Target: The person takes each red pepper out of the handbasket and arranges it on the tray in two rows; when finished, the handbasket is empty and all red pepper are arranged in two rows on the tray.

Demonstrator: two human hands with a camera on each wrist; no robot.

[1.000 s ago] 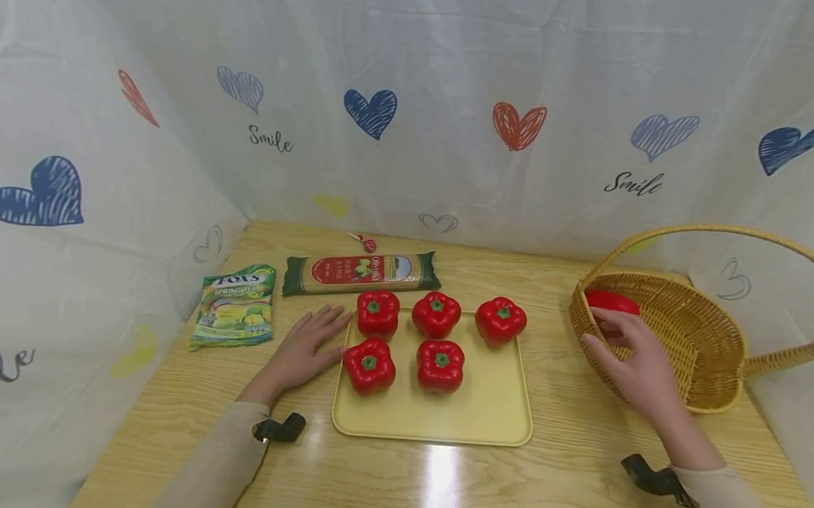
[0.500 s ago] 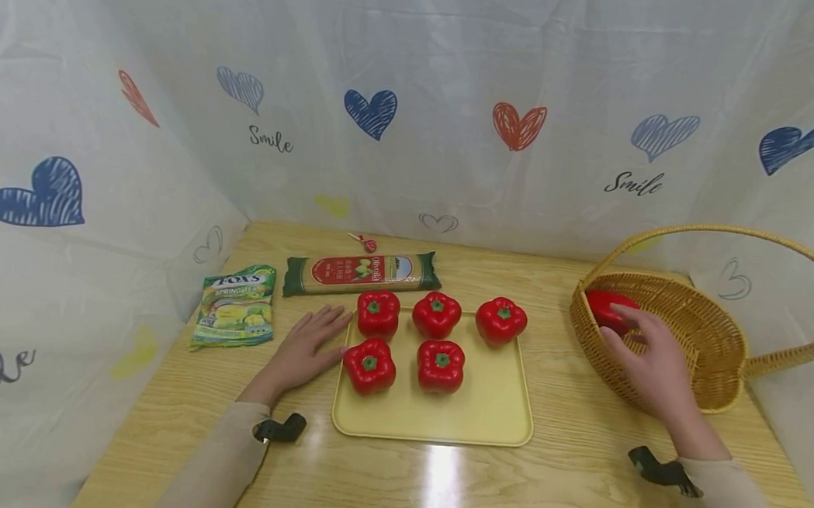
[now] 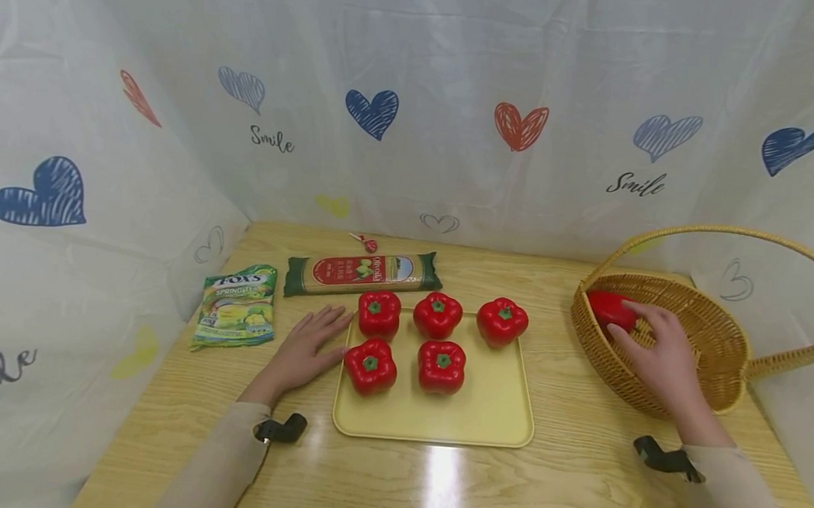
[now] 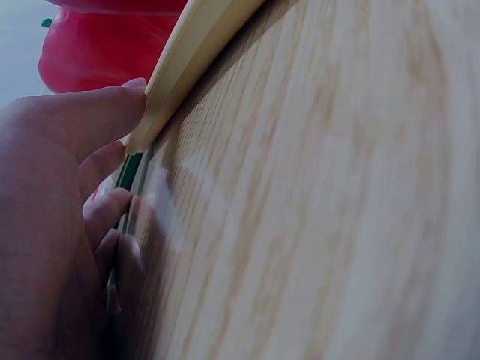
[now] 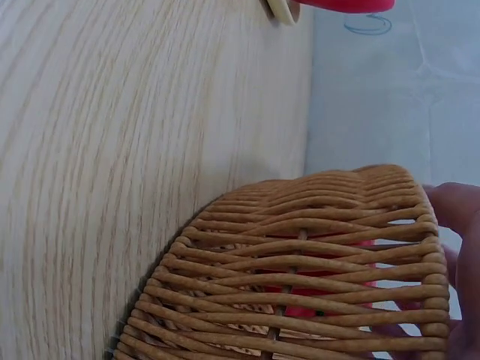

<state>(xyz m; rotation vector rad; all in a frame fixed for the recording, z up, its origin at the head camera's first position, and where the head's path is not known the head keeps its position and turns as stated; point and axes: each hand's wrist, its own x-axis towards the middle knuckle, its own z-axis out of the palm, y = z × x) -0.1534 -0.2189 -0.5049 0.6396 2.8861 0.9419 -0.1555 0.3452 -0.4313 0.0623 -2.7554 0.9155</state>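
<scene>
My left hand (image 3: 305, 353) lies flat on the table, its fingers spread and its thumb against the left rim of the yellow tray (image 3: 438, 427). In the left wrist view the thumb of the left hand (image 4: 67, 142) touches the tray's edge (image 4: 176, 71). Several red bell peppers (image 3: 440, 367) with green stems stand on the tray. Inside the wicker basket (image 3: 713, 335), another red bell pepper (image 3: 607, 307) rests at the left wall. My right hand (image 3: 669, 363) is over the basket beside this pepper, thumb and fingers apart. Basket weave (image 5: 300, 277) hides part of the right hand (image 5: 465, 247).
A green Fox's candy bag (image 3: 237, 307) lies left of the left hand. Behind the tray are a pasta packet (image 3: 362, 273) and a small red lollipop (image 3: 369, 245). The basket's tall handle (image 3: 723, 229) arches on the right. A white curtain (image 3: 433, 53) surrounds the table.
My right hand has shifted right and back from the pepper in the basket, loosening from it, so more of the pepper shows. The left hand has stayed put.
</scene>
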